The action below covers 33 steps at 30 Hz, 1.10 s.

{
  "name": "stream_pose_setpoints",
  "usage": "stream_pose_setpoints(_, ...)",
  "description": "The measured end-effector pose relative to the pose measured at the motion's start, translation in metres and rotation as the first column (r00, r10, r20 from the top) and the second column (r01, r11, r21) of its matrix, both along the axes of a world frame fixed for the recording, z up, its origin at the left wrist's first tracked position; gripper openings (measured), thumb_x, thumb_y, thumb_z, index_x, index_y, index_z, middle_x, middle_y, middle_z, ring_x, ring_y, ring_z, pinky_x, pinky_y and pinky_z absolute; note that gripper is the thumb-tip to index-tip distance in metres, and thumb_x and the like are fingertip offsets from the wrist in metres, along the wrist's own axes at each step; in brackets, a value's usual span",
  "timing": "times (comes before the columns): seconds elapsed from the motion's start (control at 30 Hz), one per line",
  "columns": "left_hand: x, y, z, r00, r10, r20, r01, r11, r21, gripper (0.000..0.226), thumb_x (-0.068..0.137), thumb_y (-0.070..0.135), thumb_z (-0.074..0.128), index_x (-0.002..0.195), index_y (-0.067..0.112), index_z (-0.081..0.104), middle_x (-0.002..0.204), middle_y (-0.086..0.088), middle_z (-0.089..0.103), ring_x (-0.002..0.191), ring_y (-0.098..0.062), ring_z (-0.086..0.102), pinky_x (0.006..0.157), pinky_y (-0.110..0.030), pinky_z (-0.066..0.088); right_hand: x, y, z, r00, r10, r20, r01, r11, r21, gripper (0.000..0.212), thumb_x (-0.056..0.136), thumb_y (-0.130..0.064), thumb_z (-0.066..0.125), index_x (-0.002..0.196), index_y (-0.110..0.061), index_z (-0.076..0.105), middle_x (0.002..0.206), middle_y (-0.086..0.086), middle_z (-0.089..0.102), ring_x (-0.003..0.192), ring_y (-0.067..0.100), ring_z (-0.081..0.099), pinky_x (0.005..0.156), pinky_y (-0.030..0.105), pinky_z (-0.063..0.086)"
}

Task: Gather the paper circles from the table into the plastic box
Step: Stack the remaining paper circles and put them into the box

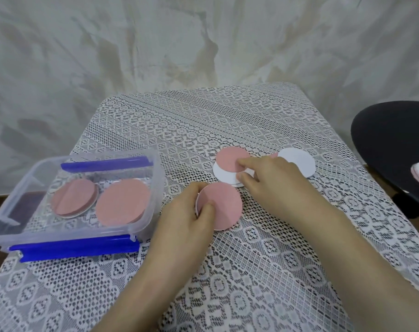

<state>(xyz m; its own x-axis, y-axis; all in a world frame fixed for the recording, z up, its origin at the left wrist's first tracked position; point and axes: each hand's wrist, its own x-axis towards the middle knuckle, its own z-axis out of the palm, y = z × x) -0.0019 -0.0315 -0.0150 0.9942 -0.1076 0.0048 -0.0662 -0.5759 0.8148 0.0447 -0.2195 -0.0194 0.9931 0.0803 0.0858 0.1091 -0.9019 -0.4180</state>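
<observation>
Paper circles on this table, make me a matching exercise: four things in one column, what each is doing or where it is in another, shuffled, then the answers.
1. plastic box
2. left hand
3. right hand
4. lone white circle

A. fingers rest on the far pink circle
B. lies beyond the right hand
C. contains boxed pink circles
D. grips the near pink circle

Pairs: 1-C, 2-D, 3-A, 4-B

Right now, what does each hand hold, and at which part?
Left hand grips a pink circle at its left edge. Right hand touches the far circle's right edge; grip unclear.
</observation>
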Motion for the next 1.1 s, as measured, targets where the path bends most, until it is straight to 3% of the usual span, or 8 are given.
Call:
stream_pose_setpoints(0.07,0.001,0.001,0.000,1.000,-0.009,-0.009,0.009,1.000,-0.008,0.022,0.100,0.024,0.049,0.113,0.036,0.060,0.093,0.015,0.068,0.081,0.004,0.061,0.059,-0.016,0.049,-0.002,0.000,0.001,1.000,0.004,0.006,-0.003,1.000,-0.026,0.016,0.102,-0.038,0.048,0.101,-0.029,0.061,0.065,-0.004,0.058,0.065,0.025,0.057,0.060,0.035,0.045)
stream_pose_setpoints(0.2,0.000,0.002,0.000,1.000,-0.020,-0.010,0.020,1.000,-0.016,0.023,0.100,0.025,0.049,0.115,0.037,0.061,0.090,0.016,0.069,0.078,0.003,0.062,0.065,-0.025,0.050,-0.010,0.001,0.004,1.000,0.011,-0.001,-0.011,0.998,-0.059,0.018,0.103,-0.038,0.047,0.101,-0.030,0.063,0.074,-0.002,0.069,0.063,0.020,0.061,0.058,0.033,0.045)
stream_pose_setpoints(0.33,-0.009,0.004,0.001,1.000,-0.014,0.001,0.014,1.000,-0.025,0.024,0.099,0.024,0.050,0.117,0.036,0.061,0.079,0.016,0.064,0.065,0.003,0.057,0.056,-0.018,0.039,-0.026,0.000,0.008,1.000,0.006,-0.016,-0.007,0.998,-0.055,0.022,0.104,-0.038,0.046,0.111,-0.029,0.065,0.091,0.002,0.076,0.078,0.023,0.069,0.073,0.037,0.057)
stream_pose_setpoints(0.43,-0.016,0.007,0.003,1.000,-0.011,0.006,0.011,1.000,-0.027,0.025,0.100,0.022,0.049,0.116,0.037,0.060,0.070,0.013,0.062,0.055,0.001,0.056,0.048,-0.021,0.040,-0.039,0.001,0.009,1.000,0.009,-0.017,-0.010,0.998,-0.055,0.023,0.103,-0.037,0.046,0.110,-0.028,0.065,0.090,0.002,0.076,0.074,0.022,0.068,0.069,0.038,0.057)
stream_pose_setpoints(0.57,-0.023,0.011,0.004,1.000,0.005,0.031,-0.004,1.000,-0.030,0.024,0.099,0.021,0.049,0.116,0.034,0.061,0.083,0.011,0.069,0.061,-0.002,0.059,0.059,-0.031,0.051,-0.057,0.001,0.009,0.999,0.003,-0.032,-0.005,0.998,-0.070,0.025,0.103,-0.039,0.045,0.115,-0.031,0.066,0.087,0.000,0.075,0.078,0.025,0.068,0.073,0.039,0.057)
stream_pose_setpoints(0.73,-0.033,0.015,0.004,0.999,-0.001,0.034,0.003,0.998,-0.062,0.024,0.099,0.017,0.048,0.108,0.035,0.061,0.055,0.016,0.060,0.045,-0.001,0.048,0.048,-0.028,0.040,-0.072,0.001,0.011,0.999,-0.008,-0.052,0.006,0.999,-0.045,0.024,0.102,-0.040,0.048,0.115,-0.036,0.068,0.088,-0.004,0.075,0.079,0.020,0.068,0.076,0.036,0.056)
stream_pose_setpoints(0.9,-0.036,0.016,0.004,0.999,0.011,0.035,-0.010,0.999,-0.044,0.028,0.098,0.019,0.050,0.121,0.032,0.060,0.080,0.011,0.065,0.061,-0.002,0.055,0.054,-0.025,0.040,-0.071,0.003,0.007,0.999,-0.033,-0.027,0.033,0.999,0.015,0.019,0.097,-0.047,0.055,0.107,-0.034,0.066,0.074,-0.011,0.065,0.074,0.016,0.064,0.069,0.032,0.053)
stream_pose_setpoints(1.1,-0.030,0.018,0.003,1.000,-0.009,0.022,0.010,1.000,-0.030,0.026,0.099,0.022,0.049,0.117,0.037,0.060,0.075,0.013,0.062,0.060,-0.001,0.055,0.054,-0.025,0.040,-0.057,0.009,0.009,0.993,-0.095,-0.063,0.093,0.995,-0.030,0.057,0.082,-0.067,0.065,0.123,-0.029,0.059,0.104,-0.002,0.071,0.090,0.025,0.064,0.074,0.036,0.052)
